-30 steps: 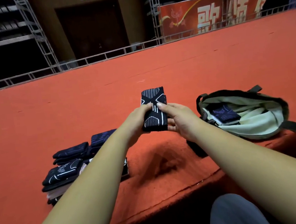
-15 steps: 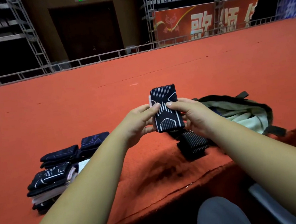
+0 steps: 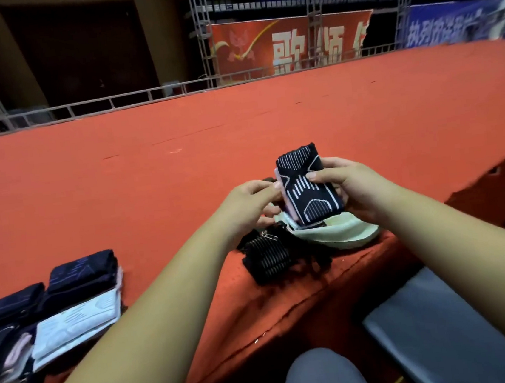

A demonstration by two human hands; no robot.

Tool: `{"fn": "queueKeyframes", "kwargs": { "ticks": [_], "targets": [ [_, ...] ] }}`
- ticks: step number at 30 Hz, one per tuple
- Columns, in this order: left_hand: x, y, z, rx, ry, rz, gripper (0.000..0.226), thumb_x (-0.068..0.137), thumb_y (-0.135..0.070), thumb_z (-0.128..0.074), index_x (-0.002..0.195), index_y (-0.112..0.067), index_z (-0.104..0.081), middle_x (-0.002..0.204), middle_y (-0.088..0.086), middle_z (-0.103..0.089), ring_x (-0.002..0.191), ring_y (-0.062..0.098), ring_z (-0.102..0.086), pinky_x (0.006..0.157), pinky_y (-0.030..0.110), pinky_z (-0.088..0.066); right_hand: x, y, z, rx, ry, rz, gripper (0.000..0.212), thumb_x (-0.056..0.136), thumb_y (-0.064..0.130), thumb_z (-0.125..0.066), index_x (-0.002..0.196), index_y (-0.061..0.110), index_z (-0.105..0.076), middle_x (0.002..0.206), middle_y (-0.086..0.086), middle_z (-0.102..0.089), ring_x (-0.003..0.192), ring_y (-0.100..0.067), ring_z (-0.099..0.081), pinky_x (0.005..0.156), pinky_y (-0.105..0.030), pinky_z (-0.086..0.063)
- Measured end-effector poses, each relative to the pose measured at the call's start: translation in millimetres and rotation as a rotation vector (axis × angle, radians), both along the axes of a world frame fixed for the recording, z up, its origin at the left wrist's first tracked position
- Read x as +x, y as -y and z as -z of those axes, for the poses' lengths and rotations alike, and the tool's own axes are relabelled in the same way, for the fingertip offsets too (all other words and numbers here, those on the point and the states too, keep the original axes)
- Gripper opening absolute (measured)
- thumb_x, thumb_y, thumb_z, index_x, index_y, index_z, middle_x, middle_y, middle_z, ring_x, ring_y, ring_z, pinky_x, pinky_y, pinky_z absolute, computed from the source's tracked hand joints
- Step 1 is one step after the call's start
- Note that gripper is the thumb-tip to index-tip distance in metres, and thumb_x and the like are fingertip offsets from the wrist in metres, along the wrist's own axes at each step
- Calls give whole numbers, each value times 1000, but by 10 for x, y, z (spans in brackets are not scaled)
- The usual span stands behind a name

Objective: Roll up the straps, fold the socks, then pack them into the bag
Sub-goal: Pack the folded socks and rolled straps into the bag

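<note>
Packing: folded sock [image 3: 307, 187] in closed grip of right hand [image 3: 358, 191], left hand [image 3: 246, 206] pinching its edge, above bag [image 3: 343, 235]; next, lower in.

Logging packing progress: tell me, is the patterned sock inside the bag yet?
No, the right hand grips the sock above the bag.

The folded sock [image 3: 306, 185] hangs above the bag [image 3: 340, 234], the sock pile [image 3: 71, 313] well left on the platform [image 3: 165, 175].

1 head-worn view, close, facing forward and down
</note>
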State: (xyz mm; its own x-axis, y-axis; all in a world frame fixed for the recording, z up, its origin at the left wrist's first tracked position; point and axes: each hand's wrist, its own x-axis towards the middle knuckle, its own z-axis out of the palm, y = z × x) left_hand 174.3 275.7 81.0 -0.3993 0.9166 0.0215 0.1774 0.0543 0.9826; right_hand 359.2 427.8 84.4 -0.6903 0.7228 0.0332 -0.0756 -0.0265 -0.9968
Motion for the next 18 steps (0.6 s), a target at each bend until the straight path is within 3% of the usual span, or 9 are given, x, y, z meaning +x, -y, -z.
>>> {"fn": "queueKeyframes", "kwargs": {
  "ticks": [3,6,10,12,16,18],
  "targets": [
    [32,-307,31,-20,-195,-72,12,104,-30,-65,107,-22,-74,106,0,-79,88,16,-72,81,37,-61,191,-331,42,-28,1,105,57,72,20,-85,128,19,-74,118,-14,-79,119,-43,-71,110,-72,-44],
    [45,-587,86,-54,-484,-80,12,101,-26,-66,96,-28,-77,87,-11,-75,71,2,-67,64,26,-51,333,-630,141,-35,45,179,50,76,16,-85,125,16,-74,112,-15,-80,120,-46,-69,111,-70,-45],
    [105,-1029,123,-118,-927,-37,34,92,-5,-58,107,-24,-82,111,-7,-73,102,15,-67,86,27,-51,374,-916,316,-8,151,206,42,88,10,-81,128,17,-71,105,-9,-82,96,-30,-79,103,-57,-56],
    [126,-1256,157,-193,-1111,62,44,88,0,-53,108,-25,-84,118,-4,-73,106,20,-67,90,33,-55,342,-1037,412,16,180,189,43,88,10,-81,129,18,-70,105,-6,-82,91,-25,-79,97,-51,-59],
    [117,-1607,291,-329,-1166,201,25,94,-18,-63,111,-30,-78,108,-7,-74,103,22,-68,90,42,-57,229,-1229,550,33,175,176,42,89,3,-80,126,18,-69,109,1,-81,90,-19,-79,80,-36,-62],
    [52,-1754,377,-386,-1194,205,38,90,-24,-76,127,-26,-67,124,0,-70,114,25,-65,96,45,-55,155,-1307,616,17,142,164,44,90,-2,-77,130,13,-67,112,-1,-81,96,-19,-79,80,-35,-64]
  ]
}}
